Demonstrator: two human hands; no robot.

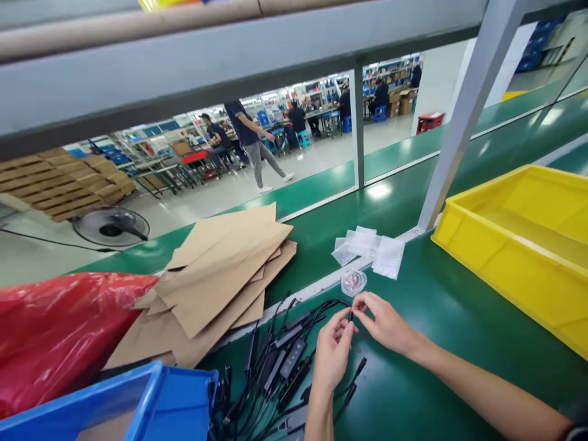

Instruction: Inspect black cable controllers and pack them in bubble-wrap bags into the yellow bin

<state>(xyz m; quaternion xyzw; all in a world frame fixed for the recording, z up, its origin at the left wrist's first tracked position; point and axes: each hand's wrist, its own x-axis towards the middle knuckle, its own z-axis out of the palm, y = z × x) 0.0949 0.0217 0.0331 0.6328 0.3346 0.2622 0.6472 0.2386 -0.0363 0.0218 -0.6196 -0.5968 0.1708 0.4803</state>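
Note:
My left hand (331,355) and my right hand (383,321) meet over the green bench, both pinching the end of a thin black cable (351,316) between fingertips. The cable runs down to a heap of black cables with inline controllers (280,367) lying to the left of my hands. Just beyond my fingertips sits a small clear bag with red bits inside (353,282). Several small bubble-wrap bags (367,248) lie a little farther back.
A yellow bin (505,257) stands at the right, a blue bin (151,404) at the lower left. Flat cardboard sheets (220,275) and a red plastic bag (59,331) lie on the left. A grey post (463,116) rises behind. People work and walk in the hall beyond.

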